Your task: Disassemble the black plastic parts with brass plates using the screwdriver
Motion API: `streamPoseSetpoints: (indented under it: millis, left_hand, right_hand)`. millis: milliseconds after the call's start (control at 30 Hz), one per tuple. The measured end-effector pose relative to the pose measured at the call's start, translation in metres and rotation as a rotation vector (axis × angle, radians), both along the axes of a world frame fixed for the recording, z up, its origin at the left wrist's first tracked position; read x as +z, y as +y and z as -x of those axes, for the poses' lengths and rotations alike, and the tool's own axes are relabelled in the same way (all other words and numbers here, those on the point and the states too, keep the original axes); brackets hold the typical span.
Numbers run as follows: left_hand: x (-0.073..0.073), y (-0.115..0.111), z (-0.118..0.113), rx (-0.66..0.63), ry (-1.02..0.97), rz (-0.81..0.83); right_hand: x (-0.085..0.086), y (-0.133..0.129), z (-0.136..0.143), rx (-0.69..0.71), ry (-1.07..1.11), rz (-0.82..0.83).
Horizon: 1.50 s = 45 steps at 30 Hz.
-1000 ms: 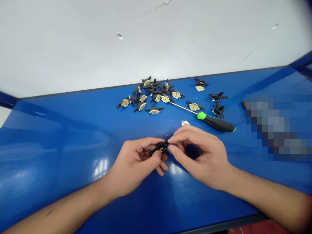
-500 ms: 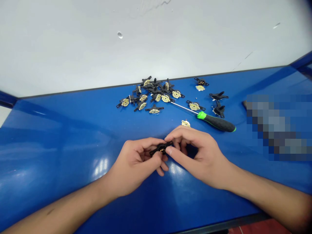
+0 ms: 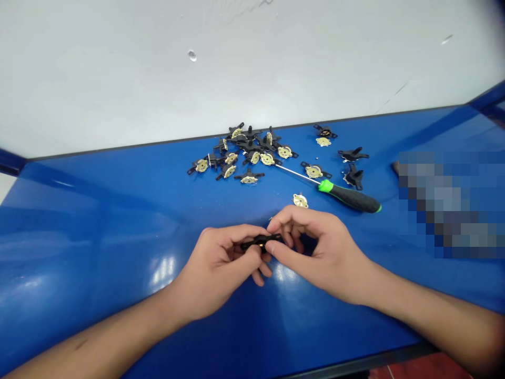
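Note:
A small black plastic part with ear-like ends and a glint of brass is held between both hands, above the near part of the table. My left hand pinches its left end between thumb and fingers. On its right end, my right hand closes thumb and index finger; the other fingers are curled. Fingertips hide much of the part. Just beyond my right hand lies a loose brass-coloured round plate with two small lugs.
A screwdriver with a black and green handle lies on the blue table. Several black parts with brass plates are heaped at the back, and a few more black parts sit at the right. A blurred-out object is at far right.
The held black part has tipped slightly, so less of its brass inside shows. My right hand has shifted a little, and more of the loose brass plate is visible.

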<state>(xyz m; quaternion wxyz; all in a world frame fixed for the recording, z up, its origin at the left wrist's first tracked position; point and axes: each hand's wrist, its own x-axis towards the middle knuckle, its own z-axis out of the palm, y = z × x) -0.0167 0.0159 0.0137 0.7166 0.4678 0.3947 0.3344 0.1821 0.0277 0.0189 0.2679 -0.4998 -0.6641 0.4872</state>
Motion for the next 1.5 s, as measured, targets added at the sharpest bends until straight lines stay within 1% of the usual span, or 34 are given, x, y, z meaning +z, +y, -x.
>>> streamPoseSetpoints:
  millis: [67,267,533,633,733,900,1000,1067,1333,1500]
  left_hand:
    - [0.0,-0.001,0.0,-0.006,0.004,-0.008]
    - [0.0,-0.001,0.001,-0.022,0.037,0.005]
    - [0.003,0.001,0.0,-0.022,-0.042,0.037]
    - [0.001,0.001,0.001,0.005,-0.081,0.052]
    - [-0.002,0.001,0.002,0.054,-0.104,0.087]
    - [-0.003,0.002,0.003,0.097,-0.131,0.119]
    - [-0.002,0.003,0.003,0.118,-0.144,0.122]
    - [-0.002,0.004,0.002,0.135,-0.143,0.129]
    - [-0.004,0.006,0.002,0.15,-0.147,0.144]
    - [-0.003,0.005,0.003,0.149,-0.134,0.147]
  right_hand:
    - [0.001,-0.001,0.0,0.001,0.016,0.005]
    - [0.0,-0.002,0.001,0.024,0.017,-0.079]
    - [0.001,-0.002,0.001,0.044,-0.006,-0.133]
    - [0.001,0.0,-0.004,0.051,0.014,-0.168]
    - [0.001,0.004,-0.01,0.028,0.034,-0.268]
    - [-0.001,0.011,-0.018,-0.016,-0.07,-0.424]
    - [-0.001,0.015,-0.018,0.021,-0.133,-0.55]
    - [-0.003,0.016,-0.019,0.058,-0.191,-0.606]
    - [-0.014,0.019,-0.019,0.178,-0.444,-0.646]
    - [-0.015,0.02,-0.017,0.211,-0.537,-0.69]
